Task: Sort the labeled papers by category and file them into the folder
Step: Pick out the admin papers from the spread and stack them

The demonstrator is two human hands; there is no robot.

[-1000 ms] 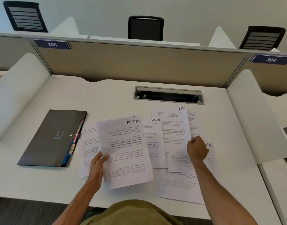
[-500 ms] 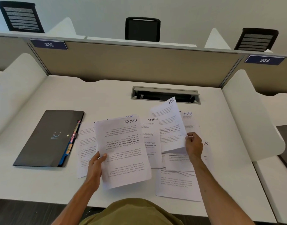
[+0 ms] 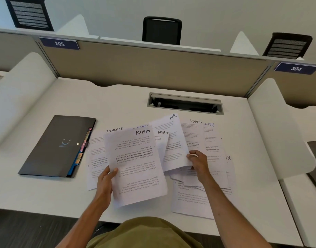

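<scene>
**A:** Well, how do the fingers stand?

**B:** On the left hand (image 3: 105, 182) the fingers (image 3: 114, 171) pinch the lower left edge of an ADMIN sheet (image 3: 135, 163), thumb on top, and hold it raised off the bench (image 3: 118, 104). On the right hand (image 3: 198, 163) the fingers (image 3: 190, 156) curl round the lower right corner of an HR sheet (image 3: 173, 145), which is lifted and bent above the spread.

**A:** And the step in hand?

**B:** Probably gathering by label. Loose pages lie right under that corner, so the person would do well to lift the HR sheet clear by itself. It should then go with its own kind, not with the ADMIN one.

**A:** What lies round the hands?

**B:** A SPORTS sheet (image 3: 160, 142) lies between the two held pages. A second ADMIN sheet (image 3: 194, 135) sits just beyond the right hand, toward the far edge and near a cable slot (image 3: 185, 105). A FINANCE sheet (image 3: 98, 154) shows behind the left hand's page. The folder (image 3: 55, 145) lies shut at the bench's left side, well apart from both hands, with coloured tabs poking out of its right edge.
</scene>
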